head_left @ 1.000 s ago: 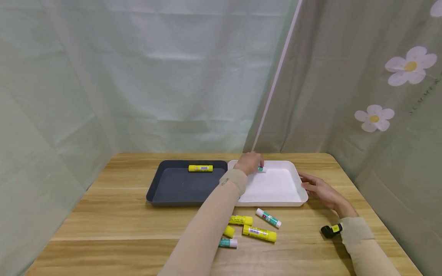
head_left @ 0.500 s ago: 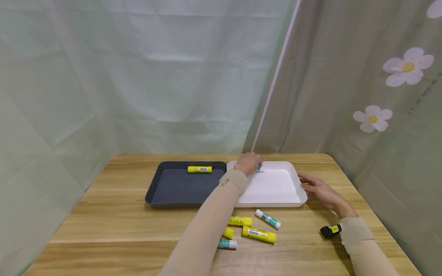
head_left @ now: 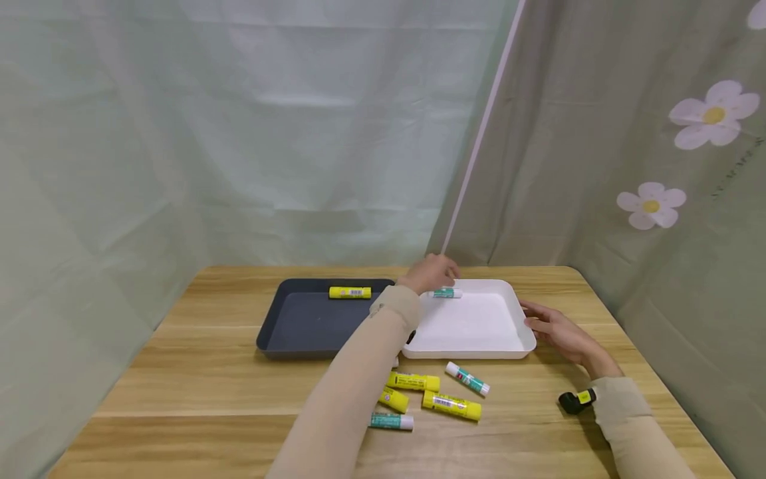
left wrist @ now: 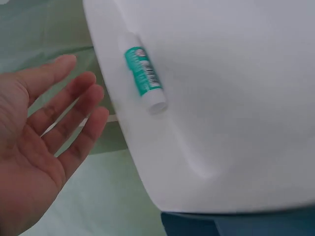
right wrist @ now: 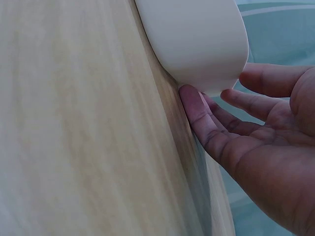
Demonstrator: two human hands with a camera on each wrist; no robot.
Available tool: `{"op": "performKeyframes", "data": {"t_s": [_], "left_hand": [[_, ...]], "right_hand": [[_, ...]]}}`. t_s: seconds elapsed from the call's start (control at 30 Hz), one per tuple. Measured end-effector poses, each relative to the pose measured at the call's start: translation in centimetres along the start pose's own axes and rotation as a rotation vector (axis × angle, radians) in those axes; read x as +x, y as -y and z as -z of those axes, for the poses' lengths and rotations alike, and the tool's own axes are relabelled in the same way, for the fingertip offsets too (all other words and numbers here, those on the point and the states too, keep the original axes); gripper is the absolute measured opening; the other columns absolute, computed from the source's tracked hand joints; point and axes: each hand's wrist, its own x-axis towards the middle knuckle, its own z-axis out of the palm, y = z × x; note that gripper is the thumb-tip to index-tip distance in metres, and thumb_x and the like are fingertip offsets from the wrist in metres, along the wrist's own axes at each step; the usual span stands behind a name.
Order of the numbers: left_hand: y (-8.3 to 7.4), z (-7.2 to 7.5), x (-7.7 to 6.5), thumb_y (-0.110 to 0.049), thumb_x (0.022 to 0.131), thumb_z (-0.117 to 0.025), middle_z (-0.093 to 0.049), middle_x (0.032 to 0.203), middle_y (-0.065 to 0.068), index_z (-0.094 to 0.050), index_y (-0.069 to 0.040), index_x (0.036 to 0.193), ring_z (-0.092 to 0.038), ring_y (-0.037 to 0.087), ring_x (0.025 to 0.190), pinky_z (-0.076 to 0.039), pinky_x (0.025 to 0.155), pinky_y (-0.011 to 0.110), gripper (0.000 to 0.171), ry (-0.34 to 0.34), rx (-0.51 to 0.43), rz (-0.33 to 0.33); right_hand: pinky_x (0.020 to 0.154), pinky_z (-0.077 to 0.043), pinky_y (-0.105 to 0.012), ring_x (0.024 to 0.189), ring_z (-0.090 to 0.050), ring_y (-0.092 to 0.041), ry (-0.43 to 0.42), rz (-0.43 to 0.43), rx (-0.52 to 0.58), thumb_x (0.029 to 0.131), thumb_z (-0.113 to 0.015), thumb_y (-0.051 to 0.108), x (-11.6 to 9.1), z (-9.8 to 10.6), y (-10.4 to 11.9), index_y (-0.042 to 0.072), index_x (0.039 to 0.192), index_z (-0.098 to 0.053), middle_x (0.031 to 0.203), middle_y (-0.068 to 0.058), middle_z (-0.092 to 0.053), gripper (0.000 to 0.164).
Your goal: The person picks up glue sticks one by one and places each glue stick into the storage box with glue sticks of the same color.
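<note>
In the head view my left hand (head_left: 432, 271) is over the back left of the white tray (head_left: 473, 354). The left wrist view shows that hand (left wrist: 54, 113) with fingers spread and nothing in them. Apart from it, a teal glue stick with white ends (left wrist: 143, 73) lies on its side inside the tray, near the back wall; in the head view my hand is just above this glue stick (head_left: 445, 293). My right hand (head_left: 562, 336) is at the tray's right side. In the right wrist view, its fingertips (right wrist: 192, 96) touch the tray's outer wall (right wrist: 202, 44).
A dark grey tray (head_left: 299, 351) stands left of the white one, with a yellow glue stick (head_left: 350, 293) inside. In front lie several yellow glue sticks (head_left: 451, 405) and teal ones (head_left: 467, 379), some partly hidden by my left sleeve. Curtains (head_left: 335, 133) hang behind the table.
My left hand has let go of the teal glue stick and lifted slightly off it, the fingers opening. The glue stick stays in the white tray. My right hand holds its place.
</note>
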Motion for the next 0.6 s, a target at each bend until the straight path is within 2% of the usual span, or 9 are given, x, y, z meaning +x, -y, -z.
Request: {"op": "performKeyframes", "data": {"t_s": [0.13,0.3,0.4,0.6], "left_hand": [[0.2,0.8,-0.3,-0.014,0.106,-0.063,-0.071,0.128,0.004,-0.073,-0.011,0.129,-0.066,0.020,0.116,-0.053,0.099,0.032,0.025,0.011,-0.142,-0.017],[0.7,1.7,-0.5,-0.015,0.109,-0.056,-0.070,0.130,0.012,-0.070,-0.007,0.133,-0.066,0.028,0.110,-0.054,0.093,0.035,0.028,0.059,-0.256,-0.086],[1.0,2.3,-0.6,-0.017,0.110,-0.055,-0.068,0.133,0.016,-0.069,-0.005,0.134,-0.066,0.028,0.109,-0.054,0.090,0.032,0.030,0.084,-0.295,-0.130],[1.6,3.4,-1.2,-0.023,0.110,-0.056,-0.070,0.129,0.012,-0.069,-0.007,0.134,-0.067,0.022,0.106,-0.053,0.079,0.026,0.032,0.097,-0.321,-0.161]], "right_hand": [[0.094,-0.048,-0.018,0.121,-0.051,-0.009,-0.005,-0.004,-0.006,0.110,-0.051,0.017,0.0,0.2,0.2,-0.007,0.163,-0.015,0.160,-0.038,-0.023,0.068],[0.094,-0.048,-0.018,0.121,-0.051,-0.010,-0.007,-0.007,-0.009,0.110,-0.051,0.016,0.0,0.2,0.1,-0.008,0.163,-0.015,0.160,-0.038,-0.024,0.068],[0.094,-0.048,-0.018,0.122,-0.051,-0.013,-0.009,-0.010,-0.010,0.110,-0.051,0.016,0.0,0.2,0.0,-0.007,0.163,-0.015,0.160,-0.038,-0.025,0.068],[0.093,-0.049,-0.019,0.123,-0.051,-0.015,-0.014,-0.015,-0.012,0.110,-0.052,0.017,0.0,0.2,0.0,-0.007,0.163,-0.015,0.160,-0.038,-0.024,0.068]]}}
